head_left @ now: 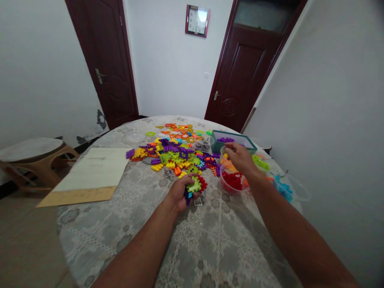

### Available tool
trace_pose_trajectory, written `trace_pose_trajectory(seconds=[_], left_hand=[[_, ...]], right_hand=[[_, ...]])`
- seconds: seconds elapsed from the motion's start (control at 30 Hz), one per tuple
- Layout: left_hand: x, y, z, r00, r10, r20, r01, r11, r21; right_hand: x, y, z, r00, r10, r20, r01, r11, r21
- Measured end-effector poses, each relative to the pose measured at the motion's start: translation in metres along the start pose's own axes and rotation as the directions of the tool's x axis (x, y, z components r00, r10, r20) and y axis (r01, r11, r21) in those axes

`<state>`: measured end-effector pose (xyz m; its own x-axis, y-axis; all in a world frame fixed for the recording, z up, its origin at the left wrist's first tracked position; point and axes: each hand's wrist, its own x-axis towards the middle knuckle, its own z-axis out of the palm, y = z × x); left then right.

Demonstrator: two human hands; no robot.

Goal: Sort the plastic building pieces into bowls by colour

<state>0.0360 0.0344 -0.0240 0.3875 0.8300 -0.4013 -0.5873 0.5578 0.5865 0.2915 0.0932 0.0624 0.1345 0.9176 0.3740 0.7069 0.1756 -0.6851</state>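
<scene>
My left hand [181, 193] is closed around several notched plastic building pieces [195, 185] in green, red, blue and purple, low over the tablecloth. Bent fingers of my right hand [238, 158] come together above a clear tub of yellow and orange pieces [228, 165]; what they pinch, if anything, is hidden. Nearer to me stands a clear bowl of red pieces [232, 181], beneath my right wrist. A mixed heap of building pieces [174, 154] in purple, yellow, green and orange spreads beyond my left hand. A small white window-like piece [198, 202] lies beside that hand.
A green-edged box [250, 145] with purple pieces stands behind my right hand. Blue pieces [284, 190] sit right of my forearm, near a clear lid [300, 190]. Orange pieces [177, 131] lie farther back. On the left, cardboard-backed paper [93, 168] overhangs the table edge, near a stool [33, 150].
</scene>
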Motion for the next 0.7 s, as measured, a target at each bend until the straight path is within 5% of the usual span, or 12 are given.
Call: trace_pose_trajectory(seconds=[0.17, 0.23, 0.4, 0.53, 0.7], left_hand=[[-0.001, 0.0, 0.003, 0.999, 0.031, 0.018, -0.031, 0.999, 0.019], [-0.002, 0.0, 0.004, 0.999, 0.039, 0.02, -0.04, 0.999, 0.021], [0.0, -0.001, 0.003, 0.998, 0.035, 0.047, -0.037, 0.999, 0.037], [0.001, -0.003, 0.001, 0.998, 0.015, 0.053, -0.016, 1.0, 0.026], [0.003, -0.004, 0.002, 0.999, -0.013, 0.048, 0.016, 0.999, -0.05]], right_hand=[[-0.076, -0.034, 0.03, 0.908, -0.205, 0.366, 0.203, 0.978, 0.043], [-0.096, -0.043, 0.039, 0.875, -0.244, 0.419, 0.251, 0.967, 0.039], [-0.112, -0.043, 0.05, 0.908, -0.258, 0.33, 0.281, 0.96, -0.023], [-0.107, -0.031, 0.036, 0.958, -0.127, 0.257, 0.11, 0.991, 0.078], [-0.1, -0.01, 0.005, 0.995, -0.027, -0.092, 0.025, 0.999, -0.024]])
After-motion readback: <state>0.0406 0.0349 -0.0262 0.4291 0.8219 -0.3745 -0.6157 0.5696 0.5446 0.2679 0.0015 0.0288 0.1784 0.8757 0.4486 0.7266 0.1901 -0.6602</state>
